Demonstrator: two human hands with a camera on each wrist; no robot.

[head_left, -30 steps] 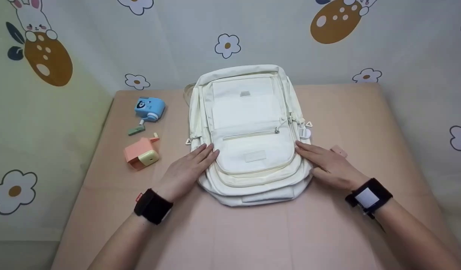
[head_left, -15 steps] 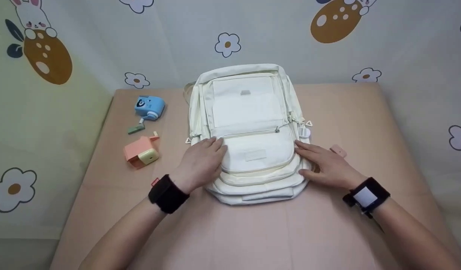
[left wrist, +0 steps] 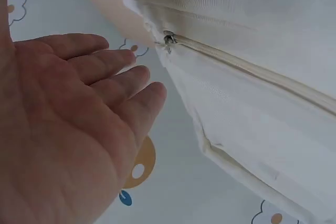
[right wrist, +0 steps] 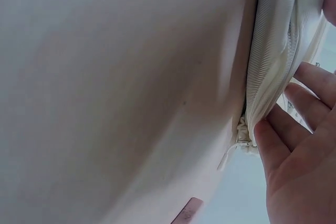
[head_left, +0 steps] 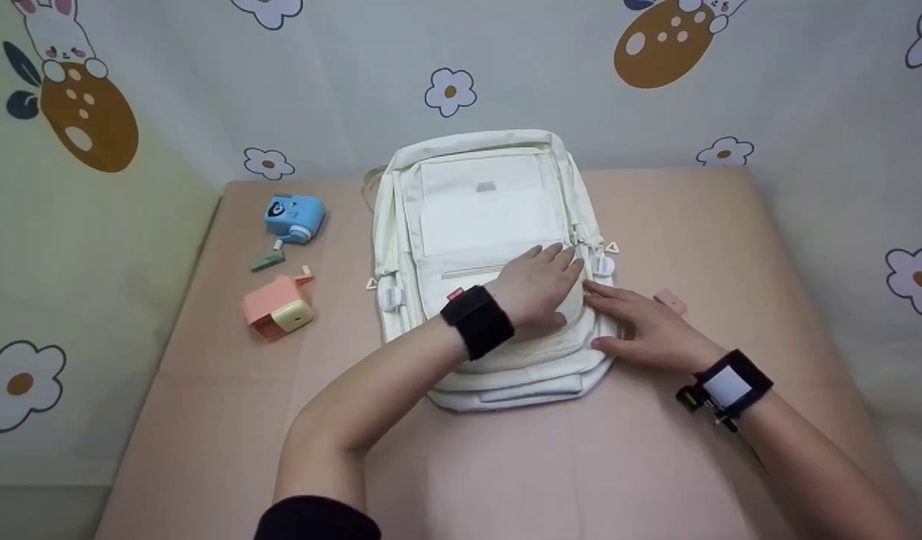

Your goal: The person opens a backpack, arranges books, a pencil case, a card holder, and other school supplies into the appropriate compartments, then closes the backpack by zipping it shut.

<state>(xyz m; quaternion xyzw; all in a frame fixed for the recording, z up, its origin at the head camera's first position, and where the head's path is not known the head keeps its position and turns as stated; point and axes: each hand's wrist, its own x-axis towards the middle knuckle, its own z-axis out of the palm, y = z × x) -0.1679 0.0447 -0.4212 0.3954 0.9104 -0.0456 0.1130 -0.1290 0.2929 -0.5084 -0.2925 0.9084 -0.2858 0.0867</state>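
A cream-white backpack lies flat on the table, its front facing up. My left hand hovers over the right part of its front pocket, fingers extended and holding nothing. In the left wrist view a gap separates those fingers from the metal zipper pull at the end of the pocket zipper. My right hand rests against the bag's lower right side. Its fingertips touch the fabric there in the right wrist view, with the fingers fairly straight. The left forearm hides part of the bag's lower left.
On the left of the table stand a blue toy-like box with a crank and a pink-and-yellow one. A small green piece lies between them. A flat pink piece lies beyond my right hand. Patterned cloth borders the table.
My left hand has left the bag's left side and swept right across the front pocket. My right hand stays at the right side, its thumb shifted slightly onto the bag.
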